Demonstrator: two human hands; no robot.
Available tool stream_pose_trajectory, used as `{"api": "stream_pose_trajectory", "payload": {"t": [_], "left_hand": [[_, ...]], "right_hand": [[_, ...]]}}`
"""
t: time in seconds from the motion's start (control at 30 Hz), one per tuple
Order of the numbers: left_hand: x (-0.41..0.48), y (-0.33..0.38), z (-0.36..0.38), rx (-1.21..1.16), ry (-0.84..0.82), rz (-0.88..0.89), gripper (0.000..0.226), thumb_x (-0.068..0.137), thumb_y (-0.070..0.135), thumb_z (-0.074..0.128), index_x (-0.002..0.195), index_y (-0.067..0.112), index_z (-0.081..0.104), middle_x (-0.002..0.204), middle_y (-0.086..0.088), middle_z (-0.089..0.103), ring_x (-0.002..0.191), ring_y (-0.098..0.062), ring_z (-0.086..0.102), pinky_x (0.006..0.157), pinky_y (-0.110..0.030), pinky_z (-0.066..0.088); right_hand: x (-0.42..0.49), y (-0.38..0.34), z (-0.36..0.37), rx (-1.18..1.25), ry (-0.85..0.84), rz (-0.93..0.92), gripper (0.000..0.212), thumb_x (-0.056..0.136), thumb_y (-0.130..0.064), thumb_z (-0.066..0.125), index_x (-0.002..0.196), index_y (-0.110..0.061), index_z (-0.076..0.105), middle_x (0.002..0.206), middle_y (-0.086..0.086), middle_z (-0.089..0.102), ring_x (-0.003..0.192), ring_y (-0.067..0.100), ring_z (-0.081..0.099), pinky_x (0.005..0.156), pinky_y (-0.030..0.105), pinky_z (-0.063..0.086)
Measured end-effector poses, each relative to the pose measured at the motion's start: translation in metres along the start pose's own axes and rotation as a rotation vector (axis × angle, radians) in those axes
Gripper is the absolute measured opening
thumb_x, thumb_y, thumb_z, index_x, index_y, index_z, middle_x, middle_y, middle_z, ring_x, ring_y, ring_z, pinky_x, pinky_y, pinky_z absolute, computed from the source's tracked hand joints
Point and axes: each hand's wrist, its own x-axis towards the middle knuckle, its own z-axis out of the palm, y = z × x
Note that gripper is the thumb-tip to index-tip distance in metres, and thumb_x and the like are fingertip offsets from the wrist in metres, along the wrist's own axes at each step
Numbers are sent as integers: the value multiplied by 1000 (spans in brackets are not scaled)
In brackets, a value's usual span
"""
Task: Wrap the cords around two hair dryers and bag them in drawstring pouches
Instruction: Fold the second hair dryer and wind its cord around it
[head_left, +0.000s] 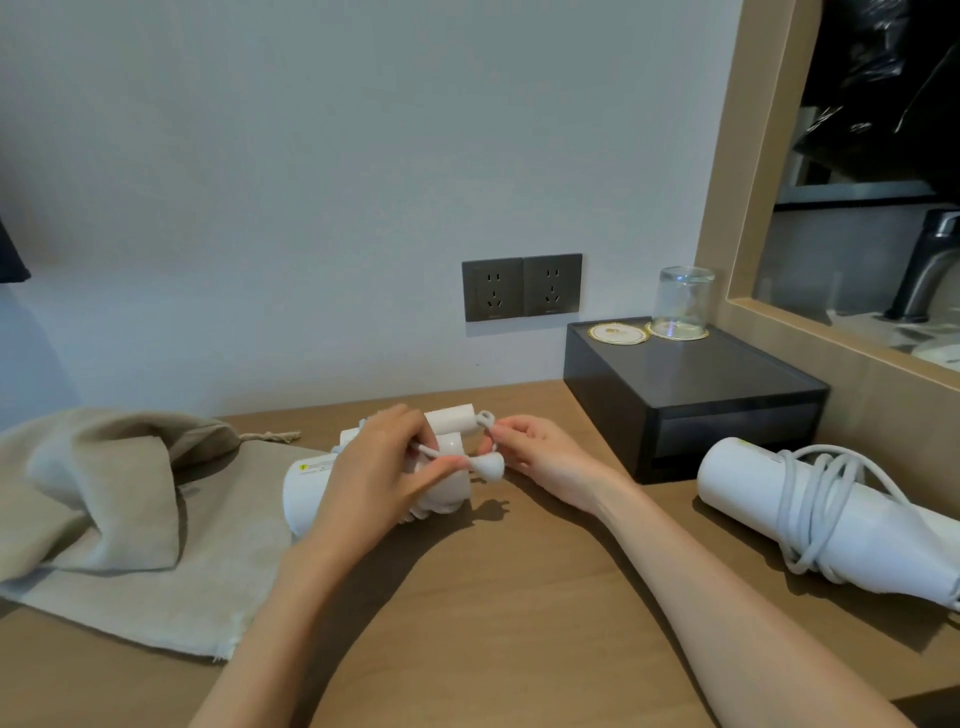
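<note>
A white hair dryer (306, 486) lies on the wooden table in the middle, its barrel pointing left. My left hand (374, 478) grips its body and pinches the white cord near the plug (491, 465). My right hand (540, 457) pinches the cord loop just right of the plug, beside the dryer's handle (451, 419). A second white hair dryer (852, 525) lies at the right with its grey-white cord (818, 506) wound around it. Beige drawstring pouches (119, 514) lie crumpled at the left.
A black box (727, 405) stands at the back right, with an upturned glass (681, 304) and a coaster on top. Two wall sockets (521, 287) sit above the table. A wooden-framed opening at the right shows a faucet (930, 260).
</note>
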Motion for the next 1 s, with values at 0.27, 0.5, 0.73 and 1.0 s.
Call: {"api": "stream_pose_trajectory", "payload": {"t": [0.27, 0.5, 0.73, 1.0], "left_hand": [[-4, 2, -20, -158, 200, -101, 31, 81, 49, 58, 73, 21, 47, 72, 7, 51, 69, -7, 46, 59, -15, 34], [-4, 22, -16, -28, 327, -73, 26, 79, 48, 58, 75, 22, 57, 70, 12, 51, 68, -10, 48, 61, -15, 35], [-2, 36, -13, -23, 375, -91, 31, 73, 56, 65, 90, 32, 75, 63, 6, 43, 65, -13, 42, 56, -19, 30], [15, 46, -18, -35, 297, -238, 12, 72, 35, 78, 79, 25, 77, 64, 6, 47, 61, -7, 46, 53, -23, 28]], "right_hand": [[-2, -18, 31, 104, 175, -147, 17, 96, -20, 53, 107, -7, 57, 87, 1, 67, 77, 9, 67, 75, 20, 55], [-2, -21, 40, 0, 375, -258, 8, 93, -21, 58, 93, -12, 59, 82, -5, 67, 73, 2, 68, 63, 16, 55], [-3, -19, 44, -82, 501, -339, 12, 93, -18, 59, 82, -16, 59, 74, -1, 66, 66, 10, 66, 60, 27, 58], [-6, -31, 36, 26, 381, -204, 15, 95, -22, 55, 91, -9, 62, 76, -1, 65, 66, 4, 65, 58, 14, 52]]}}
